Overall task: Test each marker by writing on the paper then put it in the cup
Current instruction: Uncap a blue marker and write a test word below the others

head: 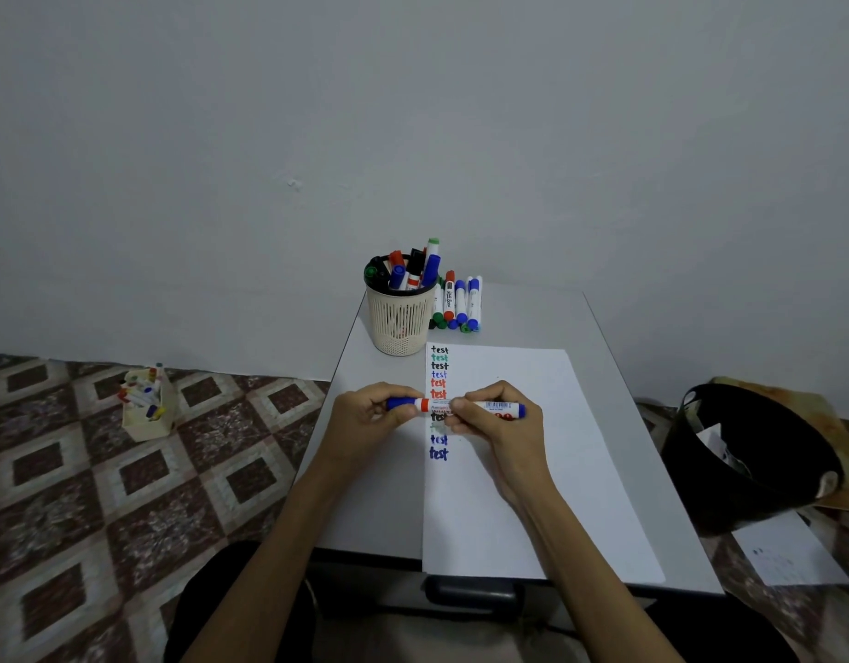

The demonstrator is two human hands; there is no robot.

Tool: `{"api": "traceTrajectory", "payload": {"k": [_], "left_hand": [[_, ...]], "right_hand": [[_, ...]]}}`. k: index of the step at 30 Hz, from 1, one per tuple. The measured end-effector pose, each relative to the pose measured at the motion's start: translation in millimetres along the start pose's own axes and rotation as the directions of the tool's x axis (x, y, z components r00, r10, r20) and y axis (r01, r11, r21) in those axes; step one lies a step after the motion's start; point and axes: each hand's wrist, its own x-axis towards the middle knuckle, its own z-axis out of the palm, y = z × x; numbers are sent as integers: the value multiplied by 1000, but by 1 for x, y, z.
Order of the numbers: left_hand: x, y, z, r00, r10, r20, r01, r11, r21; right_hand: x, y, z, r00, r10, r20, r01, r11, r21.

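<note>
A blue marker (484, 406) with a white barrel and an orange band lies level across both hands, above the white paper (518, 471). My left hand (365, 416) grips its blue cap end. My right hand (496, 425) pinches the barrel. A column of the word "test" in black, green, blue and red runs down the paper's left side, partly hidden by the marker. The beige mesh cup (399, 323) stands behind the paper with several markers in it. A row of several markers (458, 306) lies to the cup's right.
The small grey table (379, 471) stands against a grey wall. A black bin (752, 452) sits on the floor at the right, with a loose sheet (790, 550) beside it. On the patterned floor at the left is a small box of markers (147, 399).
</note>
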Motion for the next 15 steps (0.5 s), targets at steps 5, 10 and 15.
{"api": "traceTrajectory", "payload": {"k": [5, 10, 15], "left_hand": [[2, 0, -1, 998, 66, -6, -65, 995, 80], [3, 2, 2, 999, 45, -21, -43, 996, 84], [5, 5, 1, 993, -102, -58, 97, 992, -84]], "right_hand": [[-1, 2, 1, 999, -41, -13, 40, 998, -43], [1, 1, 2, 997, -68, -25, 67, 996, -61], [5, -4, 8, 998, -68, -15, 67, 995, -69]]}}
